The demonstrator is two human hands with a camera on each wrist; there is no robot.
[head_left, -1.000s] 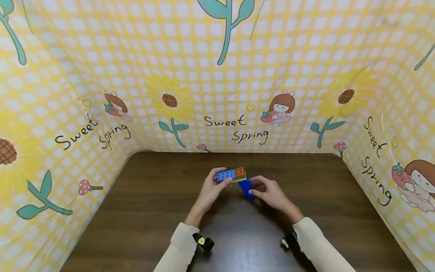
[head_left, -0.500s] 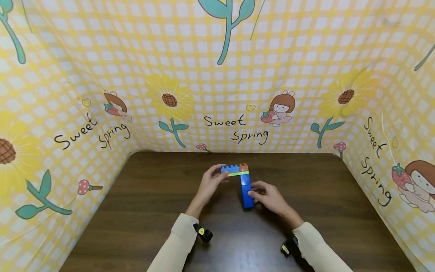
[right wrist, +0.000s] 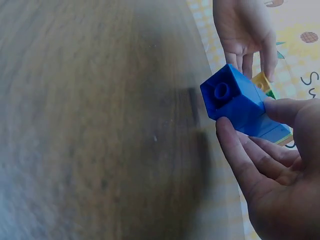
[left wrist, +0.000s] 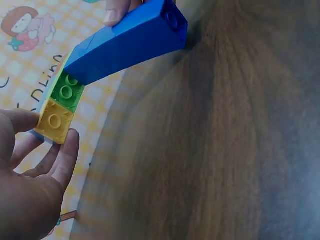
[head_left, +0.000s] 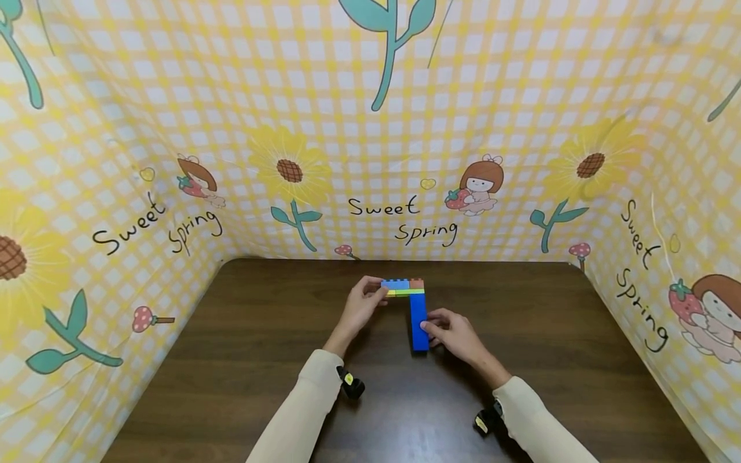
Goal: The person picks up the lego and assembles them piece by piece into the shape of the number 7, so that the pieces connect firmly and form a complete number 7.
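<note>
Both hands hold one building-block assembly above the table, a corner shape of joined bricks. Its top bar has a light blue brick (head_left: 396,284) and an orange-brown brick (head_left: 417,283). Under these lie a green brick (left wrist: 67,91) and a yellow brick (left wrist: 55,121), their hollow undersides showing in the left wrist view. A dark blue column (head_left: 419,321) runs down from the bar's right end, its hollow end facing the right wrist camera. My left hand (head_left: 360,308) pinches the bar's yellow and light blue end. My right hand (head_left: 457,334) pinches the column's right side, between thumb and fingers.
A dark brown wooden table (head_left: 260,360) lies beneath the hands. Yellow checked cloth (head_left: 370,148) with printed flowers and lettering surrounds its back and sides. Each wrist carries a small black camera (head_left: 350,383).
The assembly has tilted: its studded top faced the head camera, and now the column's long face shows, pointing down. The left hand has shifted slightly up and right; both grips continue.
</note>
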